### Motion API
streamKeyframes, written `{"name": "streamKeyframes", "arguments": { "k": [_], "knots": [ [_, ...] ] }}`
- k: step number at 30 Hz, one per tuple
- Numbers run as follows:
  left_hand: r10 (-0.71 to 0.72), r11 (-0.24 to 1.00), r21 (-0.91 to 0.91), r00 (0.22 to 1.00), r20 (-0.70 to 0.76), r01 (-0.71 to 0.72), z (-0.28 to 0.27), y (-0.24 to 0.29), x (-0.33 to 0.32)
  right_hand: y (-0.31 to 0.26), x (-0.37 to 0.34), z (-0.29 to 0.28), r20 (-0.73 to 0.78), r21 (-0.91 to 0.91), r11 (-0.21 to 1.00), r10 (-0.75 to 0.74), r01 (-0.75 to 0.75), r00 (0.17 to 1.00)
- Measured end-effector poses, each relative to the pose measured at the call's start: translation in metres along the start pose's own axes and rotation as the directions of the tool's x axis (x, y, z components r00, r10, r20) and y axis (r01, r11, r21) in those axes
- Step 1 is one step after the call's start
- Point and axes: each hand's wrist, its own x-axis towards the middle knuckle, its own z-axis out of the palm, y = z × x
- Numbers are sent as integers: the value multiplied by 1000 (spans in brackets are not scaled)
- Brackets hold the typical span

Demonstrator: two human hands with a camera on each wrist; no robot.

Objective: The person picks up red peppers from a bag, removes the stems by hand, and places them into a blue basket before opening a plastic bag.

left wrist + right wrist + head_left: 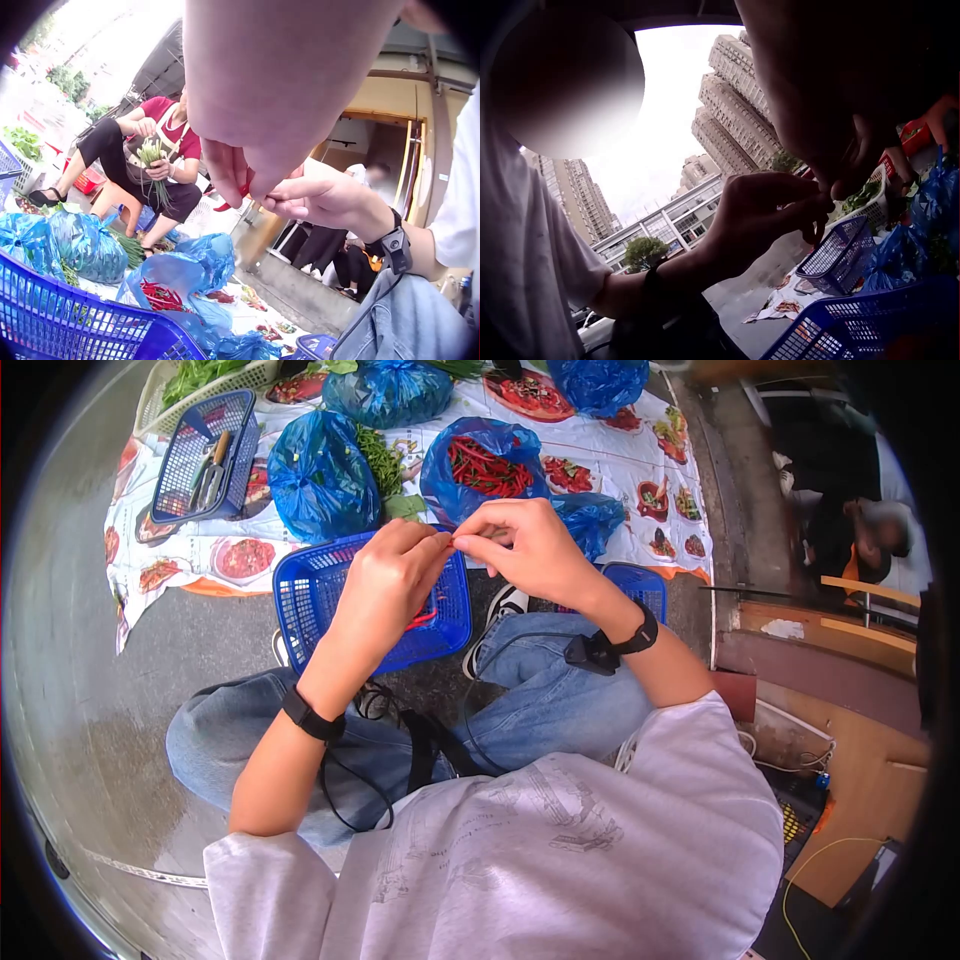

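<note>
My left hand (385, 585) grips a red chili pepper (223, 207), most of it hidden by the fingers. Thumb and forefinger of my right hand (530, 550) pinch at the chili's end, right at the left fingertips. Both hands meet above a blue plastic basket (284, 592) by my legs. A few red chilies (425, 620) lie inside it, partly covered by my left hand. Just beyond the hands, an opened blue bag (440, 485) holds a heap of red chilies (490, 468).
Tied blue bags (318, 480) and loose greens (380, 460) stand on a printed sheet (200, 565). A blue basket with knives (165, 500) is at the left; a smaller blue basket (640, 582) sits by my right knee. Opposite, a seated person (154, 150) holds green stalks.
</note>
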Motion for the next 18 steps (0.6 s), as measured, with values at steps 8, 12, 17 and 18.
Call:
{"name": "streamKeyframes", "arguments": {
  "k": [8,12,17,18],
  "knots": [
    [-5,991,-132,998,-70,-4,-6,4,-1,1,0,-6,93,323,942,66,-93,994],
    [-43,979,-204,992,-119,18,-6,6,1,1,0,-9,140,448,885,71,-127,988],
    [-134,952,-292,983,-125,93,-11,7,9,21,6,-12,285,711,631,144,-310,948],
    [-164,941,-317,978,-125,118,-11,6,11,24,7,-11,331,798,488,133,-352,934]
  ]
}}
